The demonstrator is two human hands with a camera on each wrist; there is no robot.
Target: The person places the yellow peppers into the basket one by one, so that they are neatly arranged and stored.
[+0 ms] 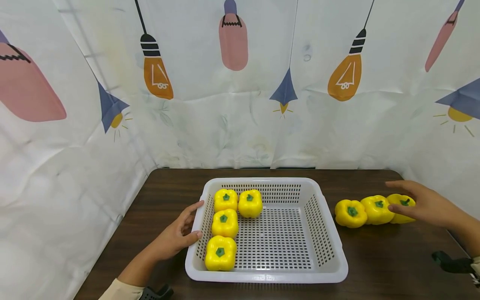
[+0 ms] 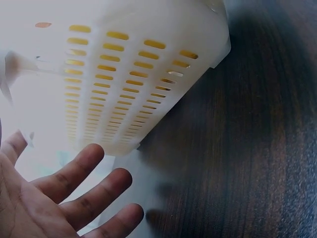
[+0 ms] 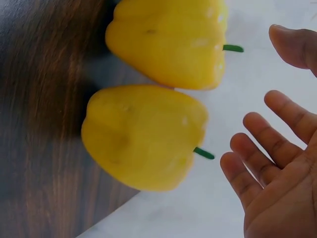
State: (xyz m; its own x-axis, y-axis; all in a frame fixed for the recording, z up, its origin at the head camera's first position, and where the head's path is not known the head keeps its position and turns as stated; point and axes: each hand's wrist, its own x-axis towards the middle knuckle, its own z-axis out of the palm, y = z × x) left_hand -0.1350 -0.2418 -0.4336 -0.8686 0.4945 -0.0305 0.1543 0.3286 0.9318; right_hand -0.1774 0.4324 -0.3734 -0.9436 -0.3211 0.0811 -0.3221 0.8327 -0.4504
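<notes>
A white perforated plastic basket (image 1: 266, 278) stands on the dark table with several yellow bell peppers inside: three along its left wall and one pepper (image 1: 250, 203) beside the far one. My left hand (image 1: 174, 235) is at the basket's left rim, fingers extended and thumb near the edge. In the left wrist view the left hand (image 2: 64, 193) has its fingers spread beside the slotted wall. To the right, three yellow bell peppers (image 1: 351, 213) lie in a row. My right hand (image 1: 425, 203) hovers over the rightmost one; the right wrist view shows the hand (image 3: 277, 163) with straight fingers, apart from the green stems.
The brown wooden table (image 1: 168, 187) extends around the basket. Behind and at the sides hangs a white cloth (image 1: 240, 125) printed with lamps and bulbs. Dark wrist-worn devices (image 1: 451, 262) are on both forearms.
</notes>
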